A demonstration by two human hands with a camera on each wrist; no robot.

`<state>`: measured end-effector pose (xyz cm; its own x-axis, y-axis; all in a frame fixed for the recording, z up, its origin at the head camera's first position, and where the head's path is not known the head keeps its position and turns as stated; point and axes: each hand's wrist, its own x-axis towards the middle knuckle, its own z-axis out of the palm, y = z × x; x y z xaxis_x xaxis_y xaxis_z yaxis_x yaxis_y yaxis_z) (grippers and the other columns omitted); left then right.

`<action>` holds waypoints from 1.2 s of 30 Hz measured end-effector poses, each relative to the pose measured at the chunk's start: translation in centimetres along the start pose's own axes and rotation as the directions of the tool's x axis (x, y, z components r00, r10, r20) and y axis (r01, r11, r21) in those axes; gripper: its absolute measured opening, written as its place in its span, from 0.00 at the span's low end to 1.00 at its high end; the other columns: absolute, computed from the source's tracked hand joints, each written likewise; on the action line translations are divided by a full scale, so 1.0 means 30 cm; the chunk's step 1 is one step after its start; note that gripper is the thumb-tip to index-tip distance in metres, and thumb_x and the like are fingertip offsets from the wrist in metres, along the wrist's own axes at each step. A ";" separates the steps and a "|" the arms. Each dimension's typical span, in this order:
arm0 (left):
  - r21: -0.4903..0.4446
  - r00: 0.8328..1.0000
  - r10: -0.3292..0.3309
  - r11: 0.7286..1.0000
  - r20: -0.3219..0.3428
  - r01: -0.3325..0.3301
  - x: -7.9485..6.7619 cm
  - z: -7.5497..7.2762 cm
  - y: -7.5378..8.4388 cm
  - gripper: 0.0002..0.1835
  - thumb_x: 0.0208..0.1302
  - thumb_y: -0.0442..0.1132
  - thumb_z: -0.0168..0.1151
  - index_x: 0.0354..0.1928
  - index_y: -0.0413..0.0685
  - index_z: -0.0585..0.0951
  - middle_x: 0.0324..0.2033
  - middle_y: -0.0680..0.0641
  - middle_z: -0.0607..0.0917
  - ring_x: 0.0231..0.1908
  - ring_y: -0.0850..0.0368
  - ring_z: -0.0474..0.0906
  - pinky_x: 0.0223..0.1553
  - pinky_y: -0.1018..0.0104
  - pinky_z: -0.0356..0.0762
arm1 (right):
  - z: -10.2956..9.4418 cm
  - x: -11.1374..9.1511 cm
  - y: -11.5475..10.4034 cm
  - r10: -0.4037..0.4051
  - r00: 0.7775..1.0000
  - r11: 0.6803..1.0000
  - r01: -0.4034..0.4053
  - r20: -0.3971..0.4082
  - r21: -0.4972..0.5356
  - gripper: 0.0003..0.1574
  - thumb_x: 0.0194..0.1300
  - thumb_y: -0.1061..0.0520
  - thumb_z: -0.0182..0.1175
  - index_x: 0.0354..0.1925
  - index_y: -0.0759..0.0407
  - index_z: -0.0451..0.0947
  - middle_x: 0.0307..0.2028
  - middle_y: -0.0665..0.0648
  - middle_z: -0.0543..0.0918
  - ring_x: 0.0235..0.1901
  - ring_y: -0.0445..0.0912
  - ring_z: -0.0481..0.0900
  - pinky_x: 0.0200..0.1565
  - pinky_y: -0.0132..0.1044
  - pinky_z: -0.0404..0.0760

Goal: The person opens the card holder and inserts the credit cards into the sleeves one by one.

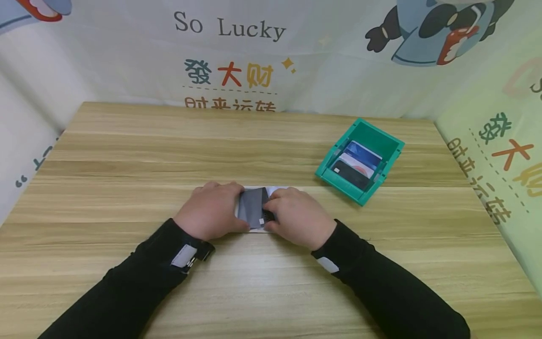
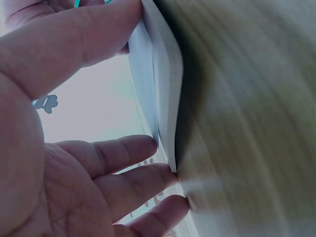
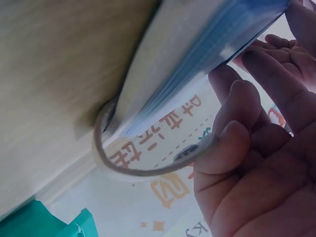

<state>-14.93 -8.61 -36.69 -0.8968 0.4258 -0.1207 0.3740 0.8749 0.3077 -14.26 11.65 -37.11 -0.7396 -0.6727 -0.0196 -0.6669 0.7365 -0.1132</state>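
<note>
A card holder [image 1: 258, 230] with a pale cover lies open on the table, and the right wrist view shows its stack of bluish leaves [image 3: 192, 64]. My left hand [image 1: 211, 209] holds its left part, thumb at the near edge and fingers at the far edge. On the holder lies a dark card [image 1: 253, 207], grey over most of its face and black along the right edge, with a small light chip. My right hand [image 1: 298, 216] pinches the card's right edge and covers the holder's right side. A curved strap [image 3: 148, 172] with a snap button sticks out from the holder.
A green bin [image 1: 360, 197] stands farther back on the right, with several cards [image 1: 357, 165] inside. The wooden table [image 1: 148, 146] meets a printed white cloth [image 1: 139, 61] at the back, and similar cloth hangs at both sides.
</note>
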 end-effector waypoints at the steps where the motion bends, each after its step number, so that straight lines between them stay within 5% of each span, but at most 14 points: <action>1: -0.002 1.000 0.000 1.000 -0.002 0.000 0.000 0.000 0.000 0.42 0.39 0.60 0.73 0.56 0.45 0.75 0.36 0.51 0.80 0.33 0.50 0.68 0.33 0.55 0.66 | 0.002 0.001 -0.001 0.000 1.000 1.000 0.000 -0.004 -0.004 0.17 0.58 0.45 0.65 0.41 0.53 0.83 0.36 0.49 0.79 0.34 0.41 0.71 0.42 0.37 0.75; 9: -0.003 1.000 -0.002 1.000 -0.007 0.002 0.002 0.003 -0.002 0.42 0.38 0.60 0.73 0.55 0.45 0.75 0.37 0.50 0.81 0.33 0.50 0.68 0.34 0.55 0.66 | 0.002 0.008 -0.022 0.001 0.999 0.999 -0.002 -0.041 -0.041 0.12 0.57 0.46 0.65 0.31 0.53 0.83 0.26 0.47 0.77 0.27 0.41 0.68 0.33 0.35 0.73; 23: -0.002 1.000 0.000 1.000 -0.023 0.000 0.004 0.005 0.000 0.38 0.36 0.57 0.72 0.51 0.45 0.75 0.34 0.52 0.79 0.33 0.50 0.68 0.32 0.55 0.65 | -0.015 0.001 -0.038 0.046 0.999 0.993 -0.048 0.021 0.112 0.12 0.57 0.51 0.66 0.38 0.55 0.81 0.31 0.47 0.79 0.31 0.39 0.71 0.37 0.37 0.75; 31: 0.036 1.000 0.007 0.999 -0.003 -0.007 0.002 0.004 -0.004 0.44 0.40 0.59 0.70 0.58 0.40 0.72 0.52 0.44 0.77 0.44 0.46 0.68 0.42 0.47 0.69 | -0.017 -0.005 -0.029 -0.057 0.998 0.998 0.057 0.030 0.008 0.14 0.56 0.50 0.67 0.42 0.53 0.84 0.47 0.54 0.80 0.44 0.43 0.73 0.46 0.38 0.73; 36: 0.047 1.000 0.008 0.999 0.025 -0.009 0.004 0.002 -0.008 0.44 0.40 0.60 0.70 0.59 0.42 0.73 0.57 0.41 0.73 0.51 0.43 0.66 0.47 0.43 0.68 | -0.033 -0.020 -0.036 -0.045 0.997 0.996 0.050 0.056 -0.074 0.16 0.58 0.48 0.65 0.44 0.51 0.85 0.50 0.56 0.80 0.41 0.48 0.74 0.39 0.38 0.73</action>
<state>-15.10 -8.75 -36.83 -0.8875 0.4385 -0.1419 0.3929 0.8808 0.2642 -13.21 11.33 -36.00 -0.7023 -0.7084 -0.0705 -0.7076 0.7055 -0.0404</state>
